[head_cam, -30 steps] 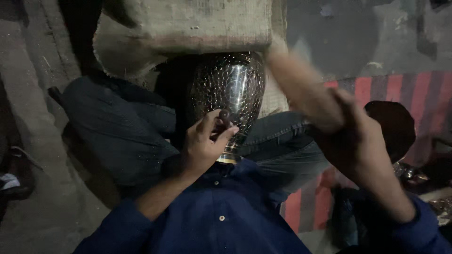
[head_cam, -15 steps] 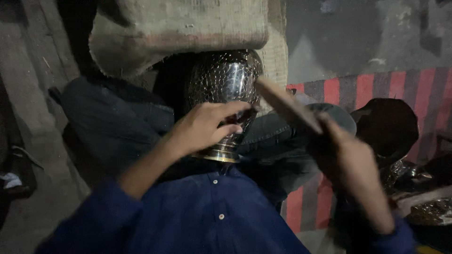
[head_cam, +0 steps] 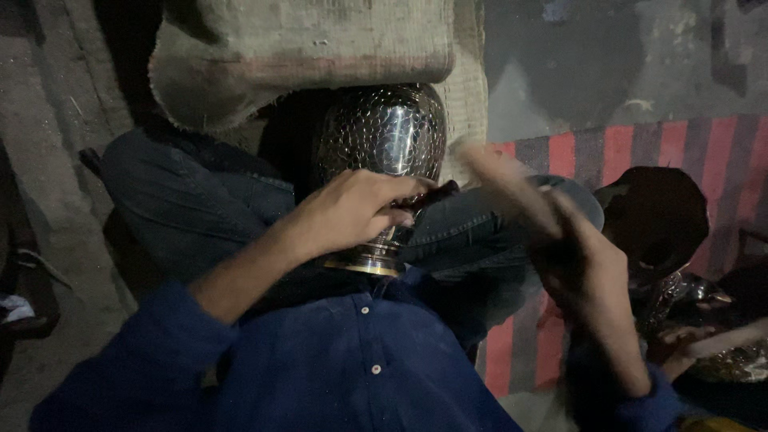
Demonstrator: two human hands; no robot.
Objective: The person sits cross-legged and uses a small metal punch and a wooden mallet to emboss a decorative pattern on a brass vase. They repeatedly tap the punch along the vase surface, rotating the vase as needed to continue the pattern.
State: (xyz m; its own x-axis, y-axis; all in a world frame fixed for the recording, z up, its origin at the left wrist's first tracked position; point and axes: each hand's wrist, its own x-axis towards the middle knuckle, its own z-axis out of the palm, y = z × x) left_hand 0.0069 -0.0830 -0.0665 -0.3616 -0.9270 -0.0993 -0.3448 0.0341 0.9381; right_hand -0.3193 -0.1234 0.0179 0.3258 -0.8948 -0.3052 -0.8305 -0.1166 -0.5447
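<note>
We see a bare grey floor (head_cam: 48, 200) at the left of the frame. At the right, a red-and-grey striped mat (head_cam: 640, 148) lies on it.

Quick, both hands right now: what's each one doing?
Left hand: closed on a thin dark tool set against the shiny metal vase.
Right hand: closed on a motion-blurred wooden stick.

Glossy dimpled metal vase (head_cam: 384, 152); rough burlap sack (head_cam: 304, 56).

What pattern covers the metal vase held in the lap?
The metal vase is shiny silver with a fine scale-like dimpled pattern, seen in the head view.
</note>
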